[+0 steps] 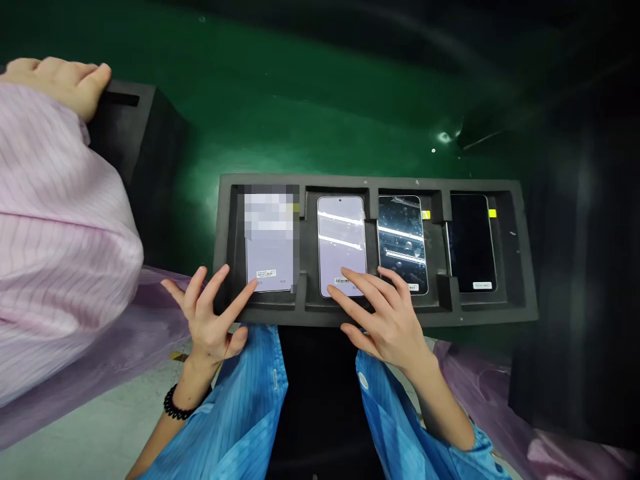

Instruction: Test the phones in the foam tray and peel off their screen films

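In front of me lies a dark foam tray [260,315] with several smartphones in its compartments. My left hand [213,320] is open, fingers spread, its index fingertip at the lower edge of the leftmost lit smartphone [270,257], part of which is pixelated. My right hand [385,313] is open too, with fingertips on the lower part of the second lit smartphone [342,250]. Its other fingers reach over the lower left of a third smartphone [403,243], dark with glare and bubbles on its screen. The rightmost smartphone [470,243] has a black screen and a white label.
Green table surface [310,120] stretches behind the tray. At the left, a co-worker's hand [60,80] in a pink sleeve [60,213] rests on a dark foam block [130,127]. Yellow tabs [493,213] stick out beside some phones. Dark material [570,300] stands at the right.
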`<state>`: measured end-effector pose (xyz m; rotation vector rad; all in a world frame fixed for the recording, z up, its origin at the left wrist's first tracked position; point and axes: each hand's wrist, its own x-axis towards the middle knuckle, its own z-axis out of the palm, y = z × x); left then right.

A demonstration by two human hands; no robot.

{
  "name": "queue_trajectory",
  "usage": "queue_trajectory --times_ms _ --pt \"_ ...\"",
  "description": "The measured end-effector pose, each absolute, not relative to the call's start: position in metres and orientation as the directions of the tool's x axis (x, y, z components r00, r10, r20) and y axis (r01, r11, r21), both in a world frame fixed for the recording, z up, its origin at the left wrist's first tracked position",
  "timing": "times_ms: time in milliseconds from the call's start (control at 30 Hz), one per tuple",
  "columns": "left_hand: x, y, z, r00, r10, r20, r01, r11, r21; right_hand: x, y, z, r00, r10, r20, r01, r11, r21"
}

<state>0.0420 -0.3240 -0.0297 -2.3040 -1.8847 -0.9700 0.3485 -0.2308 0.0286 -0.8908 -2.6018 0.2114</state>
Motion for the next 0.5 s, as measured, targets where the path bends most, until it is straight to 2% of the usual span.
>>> queue_trajectory --times_ms 133,333,500 --pt "0.0405 -0.3216 -0.0265 0.063 0.89 0.452 0.875 -0.267 0.403 0.3466 -0.2295 0.0317 -0.754 0.616 0.226 0.565 0.785 -0.255" --pt "0.0401 -0.3172 -0.0226 0.142 0.888 0.438 0.875 -0.319 0.363 0.3479 -0.2293 0.0301 -0.75 0.617 0.237 0.562 0.784 -0.262" --pt "0.0373 -0.3194 -0.0254 0.076 0.884 0.461 0.839 -0.306 0.45 0.347 -0.2294 0.0305 -0.728 0.627 0.276 0.57 0.778 -0.264"
